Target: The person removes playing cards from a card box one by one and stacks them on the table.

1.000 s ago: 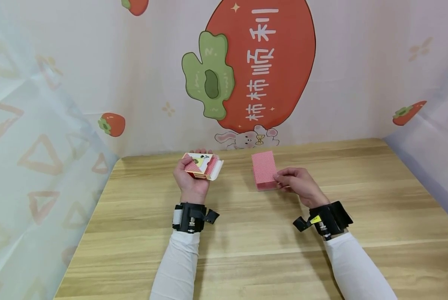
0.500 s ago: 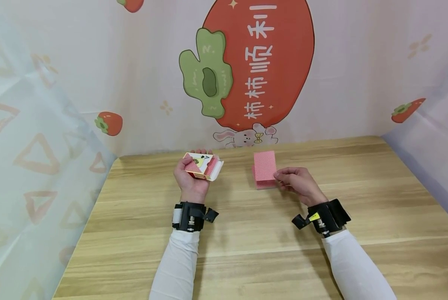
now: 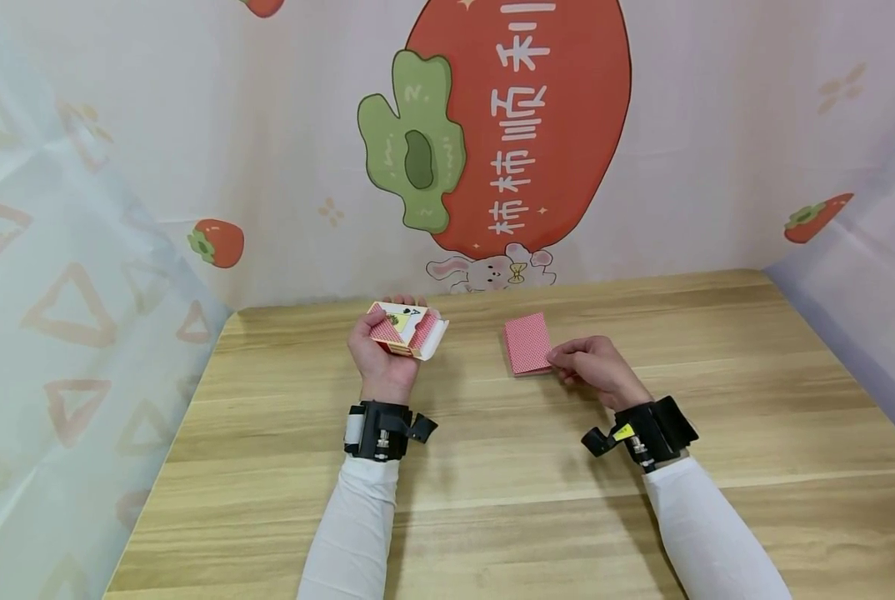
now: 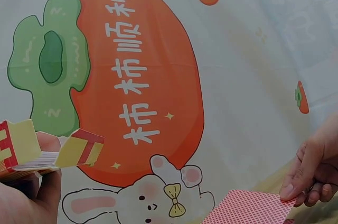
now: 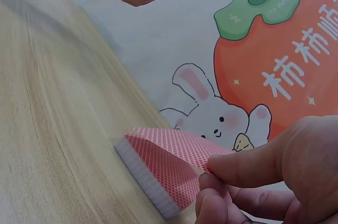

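Note:
My left hand (image 3: 382, 365) grips a red-patterned playing card box (image 3: 427, 332), thumb over its ace-of-spades front. Its flap stands open at the right end, and the left wrist view shows white card edges inside the box (image 4: 41, 159). Above the middle of the table, thumb and finger of my right hand (image 3: 597, 371) pinch a red-backed playing card (image 3: 527, 342) by its near right corner. Under that card lies a squared deck of cards (image 5: 148, 179). In the right wrist view the card (image 5: 182, 147) slants up from the deck, its far edge close to it.
The wooden table (image 3: 485, 517) runs back to a hanging cloth backdrop (image 3: 702, 167) printed with a large persimmon and a rabbit. Cloth also hangs along the left and right sides. Black straps (image 3: 378, 431) with small cameras sit on both wrists.
The pinched card has come down and tilted over the deck, covering nearly all of it in the head view. My left hand has kept its hold on the card box.

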A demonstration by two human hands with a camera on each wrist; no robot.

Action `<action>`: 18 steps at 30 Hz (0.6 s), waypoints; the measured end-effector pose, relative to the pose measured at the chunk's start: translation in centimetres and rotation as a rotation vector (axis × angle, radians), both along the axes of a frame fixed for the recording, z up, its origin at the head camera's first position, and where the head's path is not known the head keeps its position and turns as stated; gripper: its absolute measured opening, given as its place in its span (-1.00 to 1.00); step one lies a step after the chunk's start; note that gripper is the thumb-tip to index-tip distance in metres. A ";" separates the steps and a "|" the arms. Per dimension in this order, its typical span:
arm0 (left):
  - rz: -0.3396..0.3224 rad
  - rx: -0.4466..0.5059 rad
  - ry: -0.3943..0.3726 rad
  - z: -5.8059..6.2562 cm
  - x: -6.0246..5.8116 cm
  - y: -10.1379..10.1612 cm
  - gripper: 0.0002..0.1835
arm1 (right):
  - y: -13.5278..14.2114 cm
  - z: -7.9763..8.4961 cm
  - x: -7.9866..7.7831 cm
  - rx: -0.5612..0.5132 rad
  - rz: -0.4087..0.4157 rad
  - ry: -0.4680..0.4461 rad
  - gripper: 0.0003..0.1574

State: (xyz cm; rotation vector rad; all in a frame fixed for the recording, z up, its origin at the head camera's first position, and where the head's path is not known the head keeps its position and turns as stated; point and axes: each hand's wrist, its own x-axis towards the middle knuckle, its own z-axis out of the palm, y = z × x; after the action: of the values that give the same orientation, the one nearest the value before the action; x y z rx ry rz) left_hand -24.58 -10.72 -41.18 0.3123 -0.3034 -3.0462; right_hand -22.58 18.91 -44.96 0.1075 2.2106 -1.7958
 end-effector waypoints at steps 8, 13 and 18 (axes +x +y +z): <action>-0.012 0.001 0.005 0.0 0.0 0.0 -0.66 | -0.3 -0.1 0.0 0.029 -0.013 -0.004 -0.64; -0.027 0.000 0.021 -0.1 -0.1 0.2 -0.70 | -0.2 -0.1 0.0 0.050 -0.017 -0.011 -0.64; -0.032 -0.005 0.024 0.0 -0.1 0.1 -0.71 | -0.2 0.1 -0.3 0.073 0.006 -0.018 -0.64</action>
State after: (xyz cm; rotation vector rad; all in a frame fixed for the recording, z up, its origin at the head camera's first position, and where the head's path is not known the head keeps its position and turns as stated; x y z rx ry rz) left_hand -24.71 -10.61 -41.20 0.2737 -0.3176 -3.0779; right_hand -22.90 18.66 -44.82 0.1315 2.2620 -1.7041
